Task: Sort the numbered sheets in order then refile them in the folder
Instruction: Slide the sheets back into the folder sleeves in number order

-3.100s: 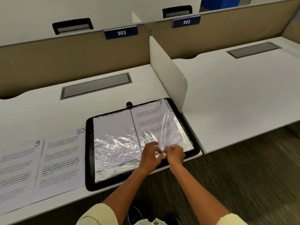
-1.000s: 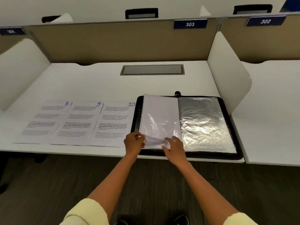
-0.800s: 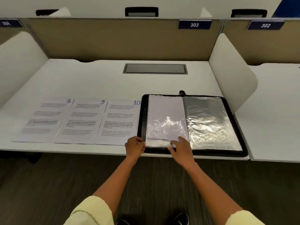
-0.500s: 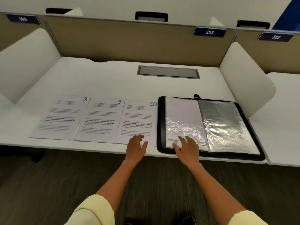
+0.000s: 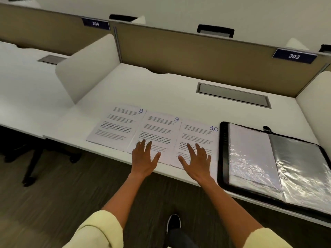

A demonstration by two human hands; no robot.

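Observation:
Three printed sheets lie side by side near the desk's front edge: sheet 8 (image 5: 116, 125), sheet 9 (image 5: 159, 129) and sheet 10 (image 5: 198, 135). To their right a black folder (image 5: 223, 151) lies open, its clear plastic sleeves showing; the left sleeve (image 5: 250, 154) holds a white page. My left hand (image 5: 144, 158) is spread flat over the lower part of sheet 9. My right hand (image 5: 196, 161) is spread over the lower part of sheet 10. Neither hand holds anything.
The white desk (image 5: 161, 90) has a grey cable hatch (image 5: 232, 94) at the back. White side dividers (image 5: 86, 68) and a beige back panel (image 5: 197, 52) with a 303 label (image 5: 293, 56) bound it. A chair base (image 5: 35, 158) stands on the floor at left.
Both hands have left the folder's sleeve and moved left onto sheets 9 and 10, fingers now spread. The view has swung left, putting the folder at the right.

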